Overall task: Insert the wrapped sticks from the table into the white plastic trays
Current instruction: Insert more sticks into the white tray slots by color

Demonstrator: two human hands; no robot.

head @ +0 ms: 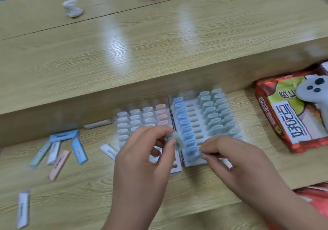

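Left hand (142, 158) pinches flat, seemingly glossy stick (176, 140) by slotted tray (193, 123).

Light: bright, even, from overhead
Glare: two pale streaks on shelf (150, 49)
Blur: motion smear throughout
Edges: bowed

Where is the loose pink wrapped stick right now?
In the head view, the pink wrapped stick lies flat at the left of the wooden table, between a white wrapped stick and a blue wrapped stick.
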